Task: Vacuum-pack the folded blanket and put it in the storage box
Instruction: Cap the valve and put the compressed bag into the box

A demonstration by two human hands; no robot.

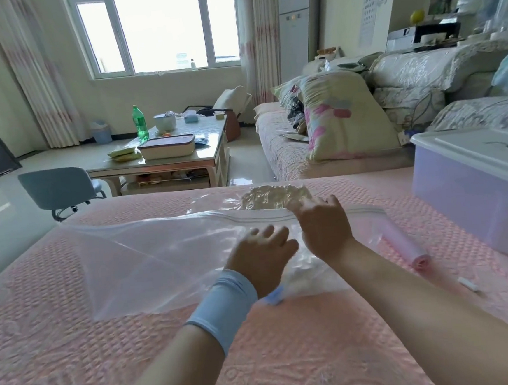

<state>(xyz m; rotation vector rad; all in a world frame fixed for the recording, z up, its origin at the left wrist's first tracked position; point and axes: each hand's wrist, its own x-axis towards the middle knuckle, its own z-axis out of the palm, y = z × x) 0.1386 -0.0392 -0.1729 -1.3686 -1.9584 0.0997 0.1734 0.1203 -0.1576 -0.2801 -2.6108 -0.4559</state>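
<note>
A large clear vacuum bag (148, 261) lies spread on the pink bedspread (62, 359), its zip strip running along the far edge. A pale cream blanket (273, 197) shows through plastic just beyond that strip. My right hand (322, 226) rests on the zip strip, fingers curled over the bag's edge. My left hand (262, 252), with a light blue wrist sleeve, lies flat on the bag, fingers spread. A blue valve (274, 295) sits on the bag near my left wrist. The translucent storage box (471, 187) with its white lid on stands to the right on the bed.
A pink hand pump (402, 244) lies on the bed right of the bag, a small white clip (468, 285) nearer me. Beyond the bed are a coffee table (165, 163), a blue chair (61, 189) and a sofa with pillows (344, 115).
</note>
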